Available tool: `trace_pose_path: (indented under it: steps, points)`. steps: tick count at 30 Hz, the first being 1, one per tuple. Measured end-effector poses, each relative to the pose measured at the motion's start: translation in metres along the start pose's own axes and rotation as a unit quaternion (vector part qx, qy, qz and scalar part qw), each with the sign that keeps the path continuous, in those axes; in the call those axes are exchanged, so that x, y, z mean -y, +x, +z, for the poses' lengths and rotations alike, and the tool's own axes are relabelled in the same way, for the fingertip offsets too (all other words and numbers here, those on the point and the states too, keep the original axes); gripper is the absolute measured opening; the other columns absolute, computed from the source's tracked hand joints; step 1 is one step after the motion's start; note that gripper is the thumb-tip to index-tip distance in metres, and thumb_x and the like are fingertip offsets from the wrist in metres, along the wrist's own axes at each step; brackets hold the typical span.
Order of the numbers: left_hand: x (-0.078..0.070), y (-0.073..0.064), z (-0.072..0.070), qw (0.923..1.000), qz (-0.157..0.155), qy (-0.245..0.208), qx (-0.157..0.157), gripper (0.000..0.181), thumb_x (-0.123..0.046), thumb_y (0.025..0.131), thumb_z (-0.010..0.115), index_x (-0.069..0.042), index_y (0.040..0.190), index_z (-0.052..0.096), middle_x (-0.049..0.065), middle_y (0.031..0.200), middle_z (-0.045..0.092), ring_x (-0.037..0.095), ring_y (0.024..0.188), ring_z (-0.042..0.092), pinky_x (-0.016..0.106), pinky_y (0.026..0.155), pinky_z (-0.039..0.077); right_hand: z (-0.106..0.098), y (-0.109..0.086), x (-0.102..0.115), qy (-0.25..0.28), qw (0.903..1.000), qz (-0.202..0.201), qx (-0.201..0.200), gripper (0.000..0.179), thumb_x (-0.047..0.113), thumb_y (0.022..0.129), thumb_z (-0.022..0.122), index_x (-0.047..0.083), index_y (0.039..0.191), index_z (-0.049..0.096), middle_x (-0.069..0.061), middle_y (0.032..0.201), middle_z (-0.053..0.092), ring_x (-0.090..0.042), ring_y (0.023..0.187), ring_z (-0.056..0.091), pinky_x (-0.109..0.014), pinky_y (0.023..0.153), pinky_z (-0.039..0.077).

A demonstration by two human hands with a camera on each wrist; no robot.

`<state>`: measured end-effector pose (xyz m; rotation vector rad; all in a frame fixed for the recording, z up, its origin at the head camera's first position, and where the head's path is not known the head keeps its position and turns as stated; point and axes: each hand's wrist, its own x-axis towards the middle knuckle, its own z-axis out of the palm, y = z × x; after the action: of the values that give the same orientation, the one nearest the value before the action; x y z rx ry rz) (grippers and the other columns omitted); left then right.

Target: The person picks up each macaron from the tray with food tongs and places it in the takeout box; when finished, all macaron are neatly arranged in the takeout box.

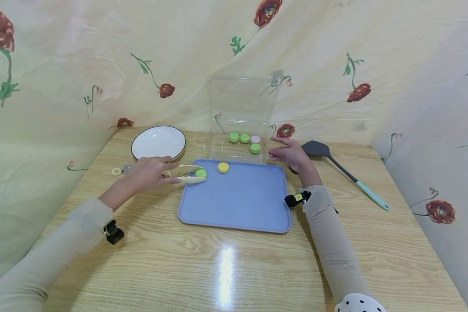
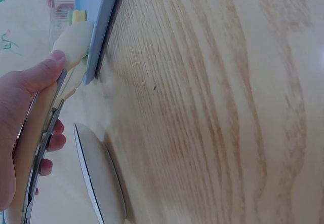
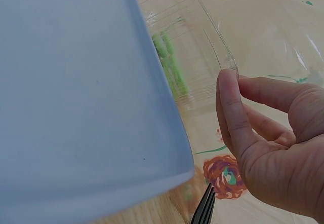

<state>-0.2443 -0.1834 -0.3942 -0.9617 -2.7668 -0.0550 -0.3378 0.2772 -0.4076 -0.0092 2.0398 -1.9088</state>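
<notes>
My left hand (image 1: pixel 150 174) grips a pair of tongs (image 2: pixel 34 143) with cream-coloured tips. Between those tips is a green macaron (image 1: pixel 200 173), at the back left corner of the blue tray (image 1: pixel 234 201). A yellow macaron (image 1: pixel 223 167) lies just right of it on the tray. Behind the tray stands a clear plastic box (image 1: pixel 215 149), its lid raised, holding several green macarons (image 1: pixel 244 138) and a pale purple one (image 1: pixel 255 139). At the box's right side, my right hand (image 3: pixel 273 127) pinches the rim between thumb and fingers.
A white dark-rimmed plate (image 1: pixel 158 142) sits at the back left, beyond my left hand. To the right lies a turner (image 1: pixel 347 171) with a turquoise handle. Fork tines (image 3: pixel 204 206) show below my right hand. Flowered cloth (image 1: pixel 316 86) hangs behind the table.
</notes>
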Motion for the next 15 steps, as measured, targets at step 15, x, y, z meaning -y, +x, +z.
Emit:
trace_pose_path:
  steps: [15]
  points:
    - [0.0016,0.0004,0.0038,0.9995,-0.01,-0.026,-0.013,0.06,-0.053,0.085,0.077,-0.009,0.125,0.074,0.011,0.112,0.073,0.019,0.075,0.068,0.026,0.048,0.041,0.0015,-0.0026,0.0013,0.008,0.9999,-0.008,0.0,0.064,0.003,0.101,0.06,0.009,0.16,0.034,-0.001,0.093,0.073,-0.01,0.084,0.073,-0.031,0.089,0.059]
